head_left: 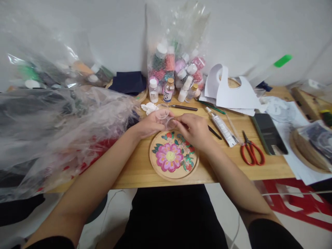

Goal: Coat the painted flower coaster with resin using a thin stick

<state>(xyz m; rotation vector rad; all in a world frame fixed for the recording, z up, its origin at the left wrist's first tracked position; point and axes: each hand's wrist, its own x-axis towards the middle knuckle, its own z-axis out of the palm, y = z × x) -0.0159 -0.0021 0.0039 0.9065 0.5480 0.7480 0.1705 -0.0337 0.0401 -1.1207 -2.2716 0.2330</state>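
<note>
A round wooden disc (158, 169) with a pink flower, green leaves and red buds laid out on it lies at the table's near edge. Just beyond it my left hand (150, 125) is closed round a small clear plastic cup (163, 116), tilted toward the right. My right hand (194, 130) hovers over the disc's far edge with its fingers pinched near the cup's mouth; what they hold is too small to make out.
Small bottles (168, 90) and a clear bag of coloured bead jars (176, 62) stand behind. A glue tube (221, 126), red scissors (250, 152), a dark phone (269, 133), white paper cut-outs (233, 91) and thin tools lie right. Crumpled clear plastic (59, 128) covers the left.
</note>
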